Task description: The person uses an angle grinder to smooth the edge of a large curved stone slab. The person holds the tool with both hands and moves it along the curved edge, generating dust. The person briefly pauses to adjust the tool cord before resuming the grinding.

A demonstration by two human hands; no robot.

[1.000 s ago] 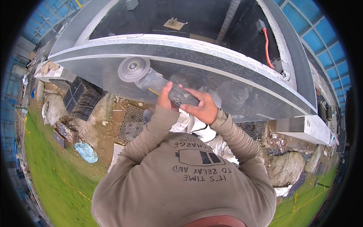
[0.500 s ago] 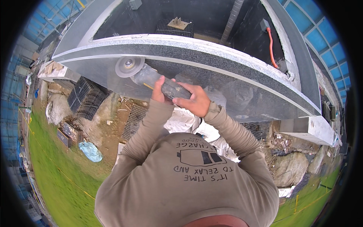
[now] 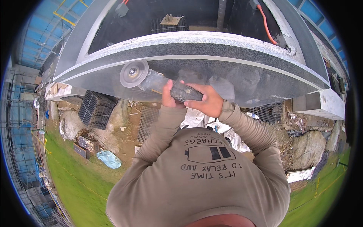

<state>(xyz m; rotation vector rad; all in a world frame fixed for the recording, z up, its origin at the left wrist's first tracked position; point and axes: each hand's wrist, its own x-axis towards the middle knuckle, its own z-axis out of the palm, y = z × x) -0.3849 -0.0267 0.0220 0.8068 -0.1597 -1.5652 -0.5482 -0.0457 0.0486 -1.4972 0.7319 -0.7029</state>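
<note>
Both my hands grip a dusty angle grinder [image 3: 155,80] that lies slanted in front of me, its round disc [image 3: 134,73] pointing to the left. My left hand [image 3: 170,94] is closed around the middle of the body, and my right hand [image 3: 208,101] wraps the dark rear end. The disc is against or very close to the polished dark stone face [image 3: 113,86], just below a pale line [image 3: 211,59] running along the slab. Whether it touches cannot be made out. My fingers partly hide the grinder's underside.
Above the slab edge opens a dark recess [image 3: 204,19] with an orange conduit [image 3: 266,23] and a small block with upright tabs [image 3: 170,19]. Below lie black grid crates [image 3: 99,109], a blue plastic sheet [image 3: 109,159], white sacks [image 3: 232,138] and rubble. Scaffolding [image 3: 22,132] stands at left.
The view has shifted, so the surroundings sit differently in it. The grinder appears slightly farther right and a little flatter, with both hands keeping the same hold.
</note>
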